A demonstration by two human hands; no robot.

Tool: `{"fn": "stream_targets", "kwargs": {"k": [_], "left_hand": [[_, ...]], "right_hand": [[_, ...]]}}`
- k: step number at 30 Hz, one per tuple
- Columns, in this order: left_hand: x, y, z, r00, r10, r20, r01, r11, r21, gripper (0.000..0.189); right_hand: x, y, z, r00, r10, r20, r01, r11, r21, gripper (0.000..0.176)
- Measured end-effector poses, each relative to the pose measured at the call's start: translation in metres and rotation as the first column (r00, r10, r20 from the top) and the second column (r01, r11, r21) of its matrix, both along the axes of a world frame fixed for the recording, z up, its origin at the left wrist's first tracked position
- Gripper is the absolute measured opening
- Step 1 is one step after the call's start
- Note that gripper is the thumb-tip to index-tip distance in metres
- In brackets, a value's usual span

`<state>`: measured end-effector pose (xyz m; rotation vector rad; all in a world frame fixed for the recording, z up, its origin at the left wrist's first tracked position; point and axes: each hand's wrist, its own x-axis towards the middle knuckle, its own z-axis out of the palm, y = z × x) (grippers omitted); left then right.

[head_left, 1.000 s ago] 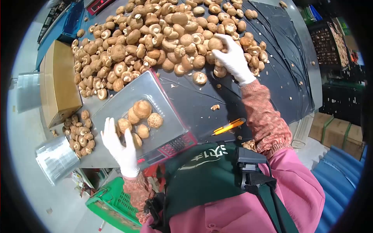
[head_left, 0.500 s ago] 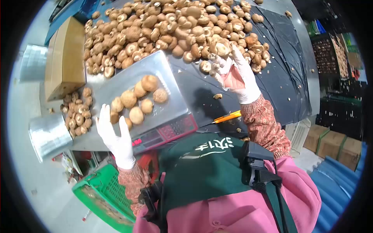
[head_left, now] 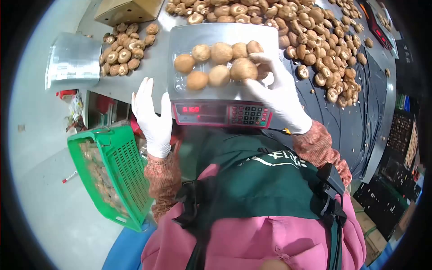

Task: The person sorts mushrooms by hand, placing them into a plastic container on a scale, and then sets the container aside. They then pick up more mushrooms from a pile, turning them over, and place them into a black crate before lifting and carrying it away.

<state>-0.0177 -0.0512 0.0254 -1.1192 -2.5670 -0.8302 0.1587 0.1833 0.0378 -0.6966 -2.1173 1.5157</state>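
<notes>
Two rough rows of brown shiitake mushrooms lie on the steel pan of a digital scale. At the right end of the pan, my white-gloved right hand is closed around a larger shiitake mushroom, thumb at its near side. Part of another cap shows behind the fingers. My left hand, also gloved, is held open and empty off the left front corner of the scale, fingers pointing away from me. Red digits glow on the scale's display.
A big heap of shiitake spreads across the back and right of the table. A smaller pile sits left of the scale, near a clear plastic tub and a cardboard box. Down left stands a green crate.
My right hand has come from the heap to the scale with a mushroom in it. My left hand has drawn back from the pan's mushrooms. The whole view has turned.
</notes>
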Motion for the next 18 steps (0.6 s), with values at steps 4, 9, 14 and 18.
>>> {"fn": "stream_targets", "kwargs": {"k": [4,9,14,18], "left_hand": [[-0.001,-0.011,-0.005,0.999,0.032,0.001,-0.032,0.999,-0.018,0.050],[-0.004,-0.019,-0.010,0.998,0.040,-0.045,-0.040,0.999,-0.003,0.050],[-0.011,-0.025,-0.007,0.994,0.092,-0.058,-0.093,0.996,0.001,0.045],[-0.017,-0.019,-0.009,0.996,0.068,-0.050,-0.068,0.998,-0.004,0.044]], "right_hand": [[-0.047,-0.018,-0.013,0.985,0.138,-0.105,-0.046,0.791,0.609,0.038],[-0.070,-0.010,-0.026,0.981,0.195,-0.006,-0.112,0.591,0.799,0.030],[-0.020,0.024,-0.008,0.989,-0.061,-0.136,0.135,0.751,0.646,0.021],[0.058,0.060,-0.043,0.926,-0.376,-0.005,0.372,0.913,0.170,0.023]]}}
